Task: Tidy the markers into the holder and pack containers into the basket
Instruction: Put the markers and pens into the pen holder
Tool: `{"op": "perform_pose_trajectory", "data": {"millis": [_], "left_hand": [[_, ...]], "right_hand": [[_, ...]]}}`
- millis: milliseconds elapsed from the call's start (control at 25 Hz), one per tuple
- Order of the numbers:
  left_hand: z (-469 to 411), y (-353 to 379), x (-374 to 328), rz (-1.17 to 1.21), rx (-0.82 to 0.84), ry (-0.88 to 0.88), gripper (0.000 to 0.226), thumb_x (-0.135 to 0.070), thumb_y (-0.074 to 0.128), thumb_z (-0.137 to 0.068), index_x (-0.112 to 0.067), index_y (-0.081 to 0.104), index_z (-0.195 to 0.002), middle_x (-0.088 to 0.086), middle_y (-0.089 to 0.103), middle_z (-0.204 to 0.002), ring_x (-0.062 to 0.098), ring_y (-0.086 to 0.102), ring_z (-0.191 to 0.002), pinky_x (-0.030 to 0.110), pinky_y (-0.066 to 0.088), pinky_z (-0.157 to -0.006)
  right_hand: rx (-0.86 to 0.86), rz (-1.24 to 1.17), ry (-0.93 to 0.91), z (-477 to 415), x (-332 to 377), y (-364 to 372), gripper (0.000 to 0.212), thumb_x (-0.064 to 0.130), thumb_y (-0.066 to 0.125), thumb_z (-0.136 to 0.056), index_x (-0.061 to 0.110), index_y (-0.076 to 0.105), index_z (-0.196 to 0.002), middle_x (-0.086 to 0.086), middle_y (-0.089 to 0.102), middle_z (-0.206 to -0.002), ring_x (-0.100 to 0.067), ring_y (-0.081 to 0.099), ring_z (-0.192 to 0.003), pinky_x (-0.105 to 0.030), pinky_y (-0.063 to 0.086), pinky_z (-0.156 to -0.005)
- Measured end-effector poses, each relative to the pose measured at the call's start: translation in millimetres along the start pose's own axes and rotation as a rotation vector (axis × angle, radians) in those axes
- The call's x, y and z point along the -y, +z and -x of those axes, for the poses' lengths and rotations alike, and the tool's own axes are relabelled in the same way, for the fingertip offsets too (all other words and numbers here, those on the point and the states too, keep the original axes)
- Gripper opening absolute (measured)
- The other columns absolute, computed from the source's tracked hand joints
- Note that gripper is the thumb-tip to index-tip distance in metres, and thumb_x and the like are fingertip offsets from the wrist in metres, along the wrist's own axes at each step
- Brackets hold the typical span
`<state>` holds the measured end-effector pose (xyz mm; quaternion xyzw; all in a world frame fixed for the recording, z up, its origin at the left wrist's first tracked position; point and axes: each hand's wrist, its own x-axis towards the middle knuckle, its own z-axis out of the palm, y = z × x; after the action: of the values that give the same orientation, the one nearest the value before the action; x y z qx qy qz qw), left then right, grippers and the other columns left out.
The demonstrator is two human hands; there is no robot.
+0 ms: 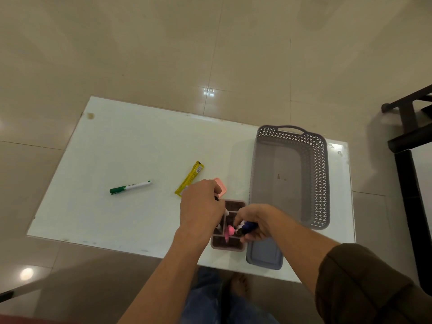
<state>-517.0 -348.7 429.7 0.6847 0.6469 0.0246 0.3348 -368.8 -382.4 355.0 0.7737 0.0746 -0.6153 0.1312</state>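
Marker-loading step in hand. A blue marker [249, 226] is pinched by the right hand [260, 218] over the holder [235, 204]. Left hand [201, 204] curled above it; what it holds cannot be told. Green marker [131, 187] lies well apart on the tabletop [128, 148], to be reached for next.

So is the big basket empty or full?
Empty. The basket shows its bare grey floor from end to end, and nothing lies in it.

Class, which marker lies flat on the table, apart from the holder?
The green marker, alone on the table to the left. The pink marker stands in the holder; the right hand grips the dark blue marker.
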Motion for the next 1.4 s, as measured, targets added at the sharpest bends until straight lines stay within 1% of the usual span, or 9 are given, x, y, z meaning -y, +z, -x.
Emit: {"op": "perform_pose_trajectory", "data": {"millis": [240,440,560,680,880,1040,1160,1280,1400], "left_hand": [[0,0,0,0.017,-0.028,0.030,0.025,-0.020,0.069,-0.085,-0.025,0.071,-0.109,-0.008,0.073,-0.102,0.003,0.056,-0.084,0.016,0.036,-0.073],[2,-8,-10,0.030,-0.074,0.055,0.026,-0.019,0.069,-0.086,-0.023,0.071,-0.112,-0.008,0.073,-0.104,0.006,0.064,-0.094,0.014,0.036,-0.074],[12,-10,-13,0.034,-0.110,0.079,0.027,-0.022,0.069,-0.085,-0.024,0.072,-0.112,-0.009,0.073,-0.104,0.004,0.061,-0.090,0.015,0.037,-0.076],[20,-13,-17,0.028,-0.160,0.102,0.025,-0.025,0.070,-0.083,-0.025,0.072,-0.108,-0.010,0.073,-0.100,0.003,0.059,-0.085,0.016,0.039,-0.077],[33,-23,-34,0.122,-0.163,0.154,0.026,-0.028,0.073,-0.080,-0.026,0.073,-0.106,-0.010,0.073,-0.098,0.008,0.067,-0.092,0.021,0.048,-0.080],[23,-13,2,0.454,0.001,0.035,0.057,-0.053,0.070,-0.084,-0.030,0.058,-0.134,-0.009,0.063,-0.126,0.012,0.066,-0.105,0.034,0.052,-0.095],[27,21,38,0.348,0.128,-0.035,0.061,-0.048,0.059,-0.095,-0.028,0.042,-0.150,-0.001,0.046,-0.151,0.020,0.051,-0.131,0.039,0.040,-0.111],[30,59,53,0.178,0.229,0.021,0.055,-0.040,0.055,-0.099,-0.028,0.041,-0.151,0.000,0.046,-0.150,0.020,0.048,-0.133,0.033,0.038,-0.108],[27,78,53,0.072,0.106,0.069,0.042,-0.038,0.058,-0.098,-0.031,0.054,-0.139,-0.001,0.060,-0.131,0.019,0.059,-0.111,0.029,0.046,-0.093]], "right_hand": [[0.010,-0.151,-0.038,11,-8,-12,0.046,0.044,0.062,-0.091,0.002,0.058,-0.110,-0.009,0.061,-0.077,-0.023,0.064,-0.066,-0.043,0.061,-0.084],[-0.033,-0.069,-0.097,35,-9,-29,0.069,0.047,0.057,-0.096,0.006,0.038,-0.149,-0.022,0.057,-0.124,-0.037,0.064,-0.093,-0.046,0.057,-0.080],[-0.147,0.033,-0.211,47,-18,-35,0.068,0.043,0.060,-0.096,0.010,0.038,-0.151,-0.019,0.046,-0.148,-0.040,0.057,-0.120,-0.046,0.054,-0.078],[-0.360,0.260,-0.647,63,-19,-40,0.061,0.042,0.065,-0.087,0.018,0.050,-0.141,-0.008,0.060,-0.130,-0.024,0.060,-0.110,-0.037,0.052,-0.086],[-0.344,0.506,-1.108,103,-18,-24,0.012,0.028,0.066,-0.089,0.032,0.061,-0.099,0.008,0.064,-0.081,-0.015,0.063,-0.078,-0.024,0.044,-0.062],[-0.495,0.391,-1.076,92,-20,-28,0.006,0.026,0.061,-0.088,0.021,0.064,-0.090,0.000,0.071,-0.087,-0.021,0.067,-0.082,-0.039,0.058,-0.073],[-0.334,0.094,-0.993,82,-31,-31,0.011,0.022,0.060,-0.090,0.018,0.070,-0.096,0.001,0.074,-0.076,-0.012,0.068,-0.065,-0.027,0.053,-0.052],[-0.247,-0.024,-0.947,70,-37,-27,0.015,0.023,0.056,-0.096,0.016,0.069,-0.097,0.003,0.075,-0.068,-0.014,0.063,-0.056,-0.025,0.045,-0.045],[-0.211,-0.046,-0.941,57,-36,-18,0.017,0.024,0.056,-0.096,0.017,0.071,-0.098,0.001,0.073,-0.069,-0.013,0.063,-0.057,-0.025,0.048,-0.047]]}}
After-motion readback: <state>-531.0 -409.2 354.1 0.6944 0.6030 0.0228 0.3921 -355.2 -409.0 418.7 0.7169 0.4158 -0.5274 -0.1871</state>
